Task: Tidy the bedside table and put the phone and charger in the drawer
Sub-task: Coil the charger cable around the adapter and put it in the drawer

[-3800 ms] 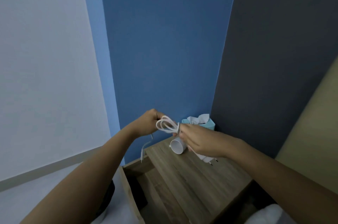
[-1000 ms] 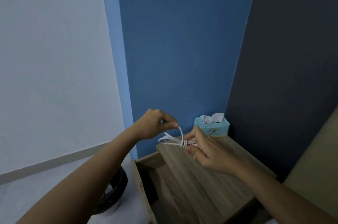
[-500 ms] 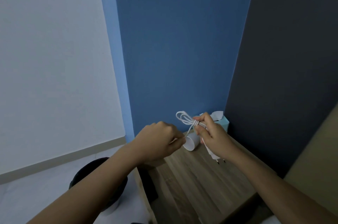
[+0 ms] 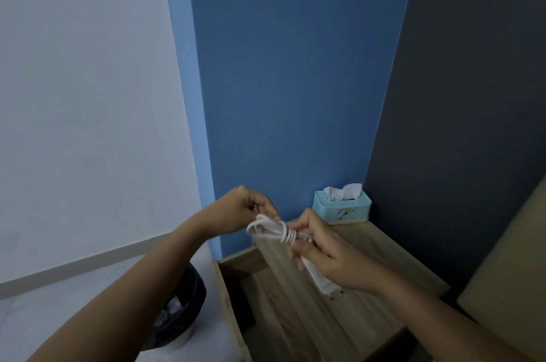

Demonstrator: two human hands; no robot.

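Right now the charger (image 4: 320, 280) sits in the person's right hand (image 4: 328, 255), low in the middle of the frame, its white plug body poking out below the palm with the prongs pointing down. Its cable (image 4: 274, 231) is gathered into a small bundle of loops with several turns wound round the waist. The right hand is closed around plug and bundle; the left hand (image 4: 245, 211) pinches the looped end between thumb and fingertips, otherwise loosely curled.

To finish this step well, I'd say the loose end wants tucking under the last turn so the wraps don't spring open, with the right hand keeping its squeeze on the waist until that is done. Only then should the bundle go down into the open drawer (image 4: 274, 311), seen below and left of the hands.

Counting: one charger with one cable, two hands, one drawer standing open in the wooden counter (image 4: 384, 261). Further out, one blue tissue box (image 4: 342, 209) stands at the counter's back corner, and one bin with a black liner (image 4: 180, 314) sits on the floor at lower left. No phone is visible from where I stand.
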